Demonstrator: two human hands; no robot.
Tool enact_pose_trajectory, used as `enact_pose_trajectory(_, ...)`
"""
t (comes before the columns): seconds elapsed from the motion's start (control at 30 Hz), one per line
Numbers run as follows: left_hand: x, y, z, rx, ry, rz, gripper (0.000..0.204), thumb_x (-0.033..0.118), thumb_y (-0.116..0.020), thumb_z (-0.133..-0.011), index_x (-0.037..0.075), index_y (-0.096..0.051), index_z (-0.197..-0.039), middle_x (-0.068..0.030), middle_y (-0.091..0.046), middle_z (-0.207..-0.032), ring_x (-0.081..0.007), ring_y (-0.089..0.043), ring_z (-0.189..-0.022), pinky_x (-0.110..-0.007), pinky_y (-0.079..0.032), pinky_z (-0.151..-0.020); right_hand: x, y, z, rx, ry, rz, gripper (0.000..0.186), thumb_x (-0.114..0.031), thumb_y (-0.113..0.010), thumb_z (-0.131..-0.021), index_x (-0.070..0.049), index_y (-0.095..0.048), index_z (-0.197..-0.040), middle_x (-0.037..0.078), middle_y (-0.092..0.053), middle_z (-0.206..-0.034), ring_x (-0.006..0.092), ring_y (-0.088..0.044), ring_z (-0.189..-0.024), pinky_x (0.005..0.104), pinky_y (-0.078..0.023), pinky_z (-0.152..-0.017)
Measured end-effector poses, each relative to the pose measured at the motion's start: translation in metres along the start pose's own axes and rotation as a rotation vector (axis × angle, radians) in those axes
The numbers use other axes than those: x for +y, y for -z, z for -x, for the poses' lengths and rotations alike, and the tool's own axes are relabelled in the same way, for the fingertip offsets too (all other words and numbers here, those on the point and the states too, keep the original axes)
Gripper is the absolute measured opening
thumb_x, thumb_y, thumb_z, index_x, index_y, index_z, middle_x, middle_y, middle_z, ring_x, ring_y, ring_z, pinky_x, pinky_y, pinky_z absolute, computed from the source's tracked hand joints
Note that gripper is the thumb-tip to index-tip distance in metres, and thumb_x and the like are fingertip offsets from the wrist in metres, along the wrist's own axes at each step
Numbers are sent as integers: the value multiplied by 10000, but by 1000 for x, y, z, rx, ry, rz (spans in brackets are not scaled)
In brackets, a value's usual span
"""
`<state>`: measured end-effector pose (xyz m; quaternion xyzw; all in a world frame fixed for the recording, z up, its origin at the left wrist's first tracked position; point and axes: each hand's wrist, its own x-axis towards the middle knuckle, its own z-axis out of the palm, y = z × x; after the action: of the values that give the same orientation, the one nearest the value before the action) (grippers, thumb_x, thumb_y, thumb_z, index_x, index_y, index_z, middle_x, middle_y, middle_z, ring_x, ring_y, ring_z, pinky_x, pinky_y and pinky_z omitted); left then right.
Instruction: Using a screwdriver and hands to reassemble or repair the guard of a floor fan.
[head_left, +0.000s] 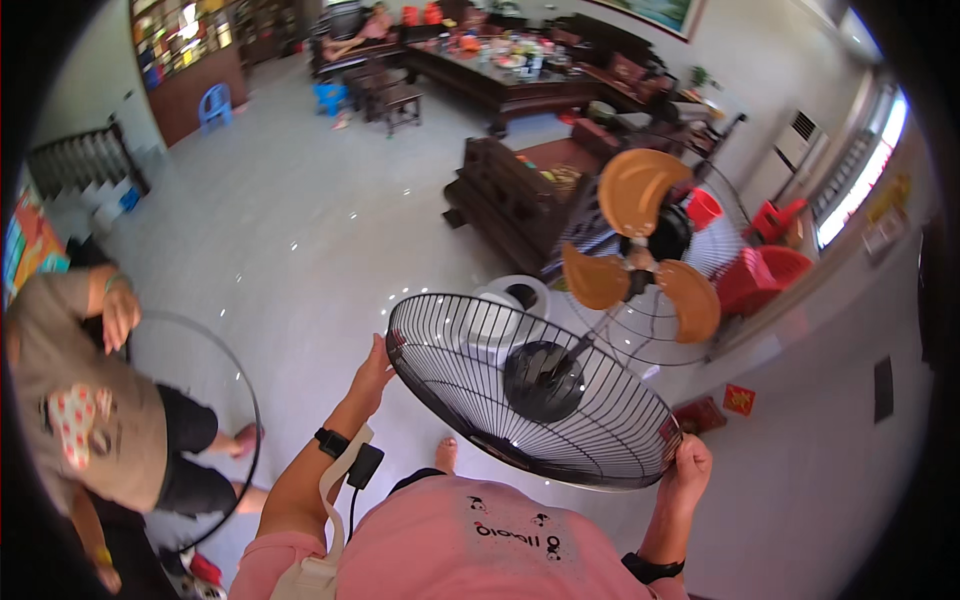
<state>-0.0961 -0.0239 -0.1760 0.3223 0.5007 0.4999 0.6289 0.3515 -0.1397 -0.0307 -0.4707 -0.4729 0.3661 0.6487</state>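
Note:
Between my hands is a round black wire fan grille (543,382), tilted, with a dark disc at its centre. My left hand (372,374) holds its left rim; some of the fingers are hidden behind it. Closed round the right rim is my right hand (688,466). Beyond the grille stands a fan with orange blades (640,192), uncovered at the front, with its rear wire guard (725,235) behind them. At the left, another person (95,390) in a brown shirt is beside a large thin black ring (250,385).
A white round appliance (530,290) stands on the floor beyond the grille. A dark wooden sofa (510,200) and a cluttered long table (540,92) lie farther off. Red basins (765,280) sit by the right wall, and a small blue chair (214,105) stands far left.

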Motion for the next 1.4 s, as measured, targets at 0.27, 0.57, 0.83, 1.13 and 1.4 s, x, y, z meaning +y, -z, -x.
enact_pose_trajectory(0.27,41,-102,-124,-332,-188,-73,724,621,-243,-981,128,-236,-1511,-56,-328,-1504,-214,-277,-1403,-431,-175,-1152,-15,42,-48,271,24,-70,346,-313,-615,-942,-65,-541,-712,-17,-527,-670,79,-440,-591,232,-323,-548)
enact_pose_trajectory(0.57,56,-178,-230,-516,-413,-271,900,549,-570,-900,116,-99,-1533,-65,-238,-1539,-228,-255,-1405,-370,-179,-1151,-16,59,-111,455,16,-174,298,-282,-576,-969,-10,-634,-862,44,-662,-866,105,-578,-765,238,-445,-702)
enact_pose_trajectory(0.83,68,-226,-257,-445,-393,-155,902,397,-640,-902,93,-69,-1530,-80,-242,-1531,-226,-267,-1394,-349,-195,-1149,-8,60,-173,410,222,4,495,-478,-633,-894,6,-594,-990,46,-612,-917,131,-565,-859,271,-453,-800)
enact_pose_trajectory(1.13,70,-237,-296,-370,-351,-104,717,125,-465,-924,97,-78,-1527,-78,-248,-1525,-227,-265,-1391,-345,-175,-1159,34,51,-203,499,471,368,660,-438,-749,-756,-20,-518,-1210,133,-466,-1286,269,-439,-1229,399,-307,-1067)
enact_pose_trajectory(1.4,77,-246,-311,-415,-286,-172,733,182,-498,-927,74,-81,-1520,-96,-252,-1516,-220,-265,-1384,-345,-170,-1159,45,30,-208,638,436,323,730,-385,-776,-759,42,-489,-1277,179,-503,-1322,281,-466,-1249,399,-315,-1087)
